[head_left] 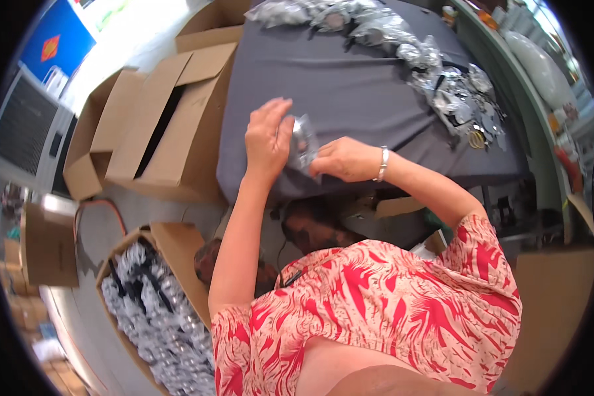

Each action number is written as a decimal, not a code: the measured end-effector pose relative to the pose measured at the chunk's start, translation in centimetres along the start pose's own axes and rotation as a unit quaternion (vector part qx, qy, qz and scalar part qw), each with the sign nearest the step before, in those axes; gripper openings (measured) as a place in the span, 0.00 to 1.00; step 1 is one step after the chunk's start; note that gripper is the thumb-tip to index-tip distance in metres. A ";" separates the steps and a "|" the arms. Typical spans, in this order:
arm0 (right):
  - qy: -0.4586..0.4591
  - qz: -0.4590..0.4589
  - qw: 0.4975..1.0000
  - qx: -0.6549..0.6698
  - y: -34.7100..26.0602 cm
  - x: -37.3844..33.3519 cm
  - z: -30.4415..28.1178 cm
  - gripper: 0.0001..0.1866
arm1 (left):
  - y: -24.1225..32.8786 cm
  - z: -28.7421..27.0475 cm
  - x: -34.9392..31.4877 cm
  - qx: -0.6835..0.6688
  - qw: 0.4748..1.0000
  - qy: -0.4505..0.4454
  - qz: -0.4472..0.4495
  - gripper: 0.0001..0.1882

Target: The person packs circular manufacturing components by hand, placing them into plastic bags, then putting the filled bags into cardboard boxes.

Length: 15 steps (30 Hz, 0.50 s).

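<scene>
Shirt [389, 297]: red and cream pattern, short sleeves, nearest the camera
Floor box [186, 274]: open, at the lower left, full of clear plastic bags [155, 323] with dark parts among them
Right hand [346, 160]: fingers clenched on the lower right corner of a packet, a pale bracelet [381, 164] at the wrist
Left hand [268, 142]: fingers raised and loosely bent, thumb just beside the packet's left edge; whether it grips cannot be told
Packet [302, 140]: clear, shiny plastic, between the two hands, over the near edge of the table; its contents are too blurred to name
Table [330, 86]: covered with dark grey cloth
Wrapped pieces [383, 30]: shiny, in a curved row from the table's far edge down its right side, yellow rings [476, 138] at the near end
Large carton [195, 129]: brown, flaps up, just left of the table
Ledge [518, 86]: along the right, a long white bag [538, 69] on it
Blue panel [56, 43]: far upper left
</scene>
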State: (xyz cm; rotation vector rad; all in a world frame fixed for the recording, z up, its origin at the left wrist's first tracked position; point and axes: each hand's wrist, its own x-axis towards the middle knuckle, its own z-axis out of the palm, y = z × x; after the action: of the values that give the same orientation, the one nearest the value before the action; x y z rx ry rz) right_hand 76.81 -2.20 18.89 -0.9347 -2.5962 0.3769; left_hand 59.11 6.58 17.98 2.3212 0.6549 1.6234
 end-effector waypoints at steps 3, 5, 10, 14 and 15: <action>0.033 -0.029 0.999 0.027 0.6 -0.3 1.0 0.05 | 1.2 2.5 -1.5 -0.022 0.997 -0.068 -0.018 0.11; 0.026 -0.001 0.999 0.047 0.8 -1.0 0.7 0.08 | 2.0 2.6 -1.6 -0.040 0.995 -0.083 -0.041 0.12; 0.181 0.209 0.957 0.090 3.9 -2.4 -5.8 0.08 | 1.6 2.4 -2.0 -0.015 0.996 -0.075 -0.036 0.15; 0.333 0.420 0.754 -0.380 15.4 -6.1 -10.8 0.13 | 1.5 2.0 -2.3 0.050 0.997 -0.039 -0.052 0.16; 0.130 0.425 0.751 -0.488 16.6 -7.2 -12.4 0.14 | 1.5 1.8 -2.2 0.057 0.996 -0.042 -0.048 0.15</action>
State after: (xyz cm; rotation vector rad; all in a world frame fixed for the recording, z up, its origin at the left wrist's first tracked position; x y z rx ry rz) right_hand 96.40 7.11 22.34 -2.2801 -1.8153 -0.9684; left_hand 60.47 4.31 16.20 2.3815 0.8466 1.4747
